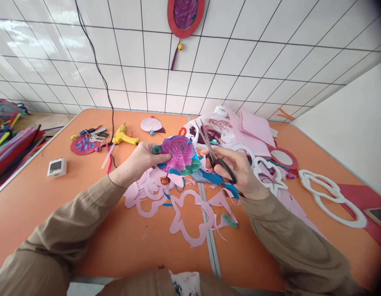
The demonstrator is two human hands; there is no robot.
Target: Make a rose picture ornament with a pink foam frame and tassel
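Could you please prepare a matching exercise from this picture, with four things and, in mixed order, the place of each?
Things:
1. scissors
2. purple flower
3. yellow glue gun
4. red-framed oval

Places:
A. against the tiled wall
B. in the right hand
C. on the orange table
D. in the left hand

Pairs: 1-B, 2-D, 3-C, 4-A
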